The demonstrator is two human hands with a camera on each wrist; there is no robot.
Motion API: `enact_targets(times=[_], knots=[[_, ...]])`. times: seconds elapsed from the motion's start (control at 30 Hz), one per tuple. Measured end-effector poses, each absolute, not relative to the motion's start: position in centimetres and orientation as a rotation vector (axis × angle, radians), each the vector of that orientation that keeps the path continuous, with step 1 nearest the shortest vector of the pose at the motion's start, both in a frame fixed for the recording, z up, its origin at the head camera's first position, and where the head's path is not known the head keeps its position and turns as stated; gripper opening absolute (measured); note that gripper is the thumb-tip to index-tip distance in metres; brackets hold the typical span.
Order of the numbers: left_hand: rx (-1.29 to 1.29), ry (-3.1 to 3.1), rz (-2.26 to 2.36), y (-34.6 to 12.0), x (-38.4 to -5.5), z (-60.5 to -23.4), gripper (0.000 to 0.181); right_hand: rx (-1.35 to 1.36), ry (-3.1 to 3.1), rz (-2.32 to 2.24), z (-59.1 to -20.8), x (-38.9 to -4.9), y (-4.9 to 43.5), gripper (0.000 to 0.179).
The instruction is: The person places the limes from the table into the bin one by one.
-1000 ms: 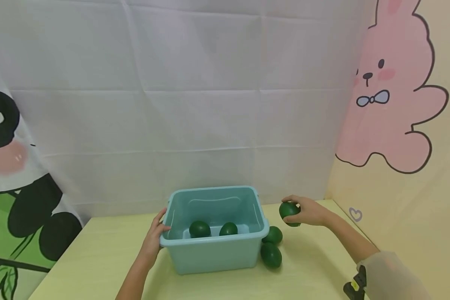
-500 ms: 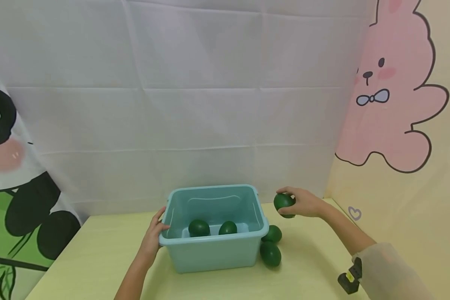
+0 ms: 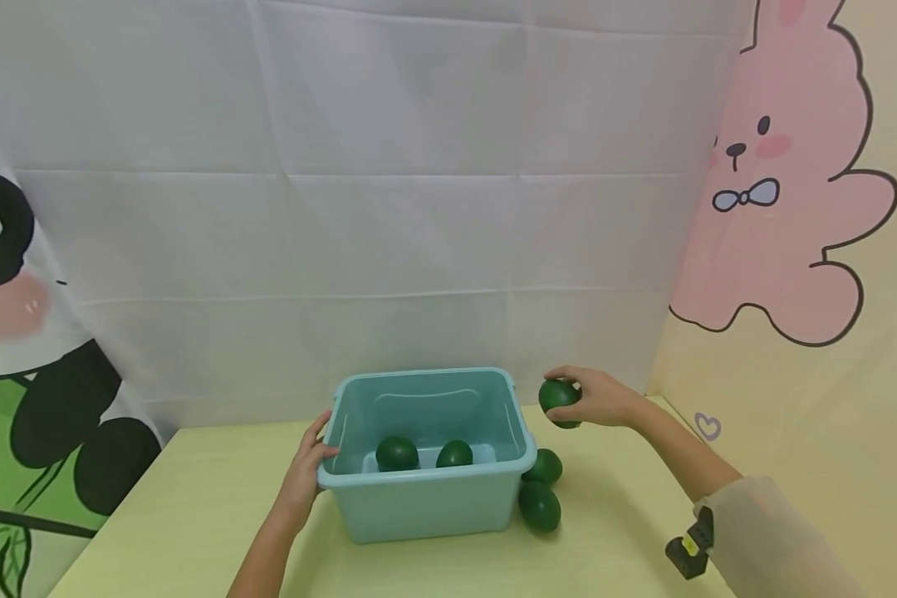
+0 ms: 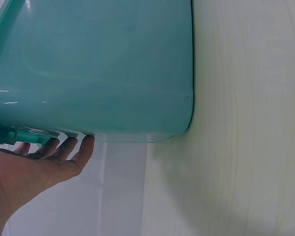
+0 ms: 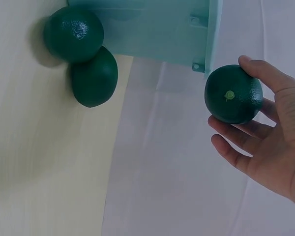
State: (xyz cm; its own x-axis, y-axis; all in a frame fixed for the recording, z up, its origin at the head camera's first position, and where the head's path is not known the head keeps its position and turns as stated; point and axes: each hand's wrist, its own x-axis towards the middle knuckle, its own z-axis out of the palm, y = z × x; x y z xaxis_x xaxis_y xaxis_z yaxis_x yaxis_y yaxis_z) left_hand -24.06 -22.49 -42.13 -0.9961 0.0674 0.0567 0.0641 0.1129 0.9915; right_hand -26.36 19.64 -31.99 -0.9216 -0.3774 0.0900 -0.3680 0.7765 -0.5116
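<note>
My half-spread right hand [image 3: 601,397] pinches an avocado [image 3: 559,404] perhaps smooth enough to slip; my left hand [image 3: 302,477] grips the plastic tub [image 3: 426,511].

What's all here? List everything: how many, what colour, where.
Table: 1, pale yellow, foreground
Bin: 1, light blue, on table
Fruits: 5 visible, dark green, two in bin, two beside it, one held
Cloth: 1, white, behind bin
Rabbit drawing: 1, pink, right
Cartoon animal: 1, black, white, green, left
Heart: 1, purplish, right
Sleeve: 1, beige, lower right
Gadget: 1, black, at sleeve
Left hand: 1, bin's left rim
Right hand: 1, gripping fruit
</note>
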Motion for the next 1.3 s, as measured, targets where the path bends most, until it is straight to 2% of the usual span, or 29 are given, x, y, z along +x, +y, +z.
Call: enact_targets(times=[1.3], knots=[[0.146, 2.307, 2.097, -22.4, -23.9, -42.1, 0.066, -0.703, 2.926, -0.820, -30.5, -27.1, 15.3, 0.062]])
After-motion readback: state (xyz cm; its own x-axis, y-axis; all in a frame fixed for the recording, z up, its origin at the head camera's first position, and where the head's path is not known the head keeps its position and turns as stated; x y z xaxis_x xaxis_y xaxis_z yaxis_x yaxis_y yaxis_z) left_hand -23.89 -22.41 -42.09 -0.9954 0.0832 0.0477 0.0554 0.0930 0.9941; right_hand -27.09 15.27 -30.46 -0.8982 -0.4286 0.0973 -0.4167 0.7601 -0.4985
